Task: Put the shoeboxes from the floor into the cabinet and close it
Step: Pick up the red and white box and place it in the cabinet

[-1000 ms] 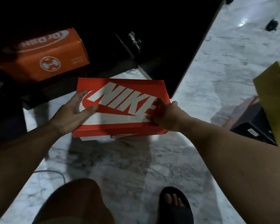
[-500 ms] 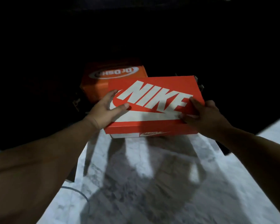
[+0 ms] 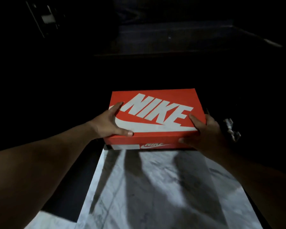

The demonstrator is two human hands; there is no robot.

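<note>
A: How far along can the job be judged to be?

B: Midway, at best. One shoebox (image 3: 153, 116), red with large white lettering on its lid, is held level at the dark mouth of the cabinet (image 3: 155, 47). Its far end is already inside the shadow of the opening, while its near end, with a white label, hangs over the edge of the marble floor (image 3: 155, 187).

A: And how is it being held?

B: The grip of the left hand (image 3: 109, 123) is closed on the box's left end, thumb laid across the lid. The right hand (image 3: 208, 129) is clasped around the near right corner, one finger on the lid and another on the front face. Both are grasping the shoebox; neither is loosened.

A: Can it be said whether the box is resting on a shelf yet?

B: That cannot be told. The inside of the cabinet is too dark for a shelf or any other box to be made out.

A: What is left to be done, then?

B: By judgement, the box is yet to be pushed fully in and let go. Whether further boxes are waiting on the floor is not shown here. The cabinet is not yet closed; a metal hinge (image 3: 231, 129) is seen just beside the right hand.
</note>
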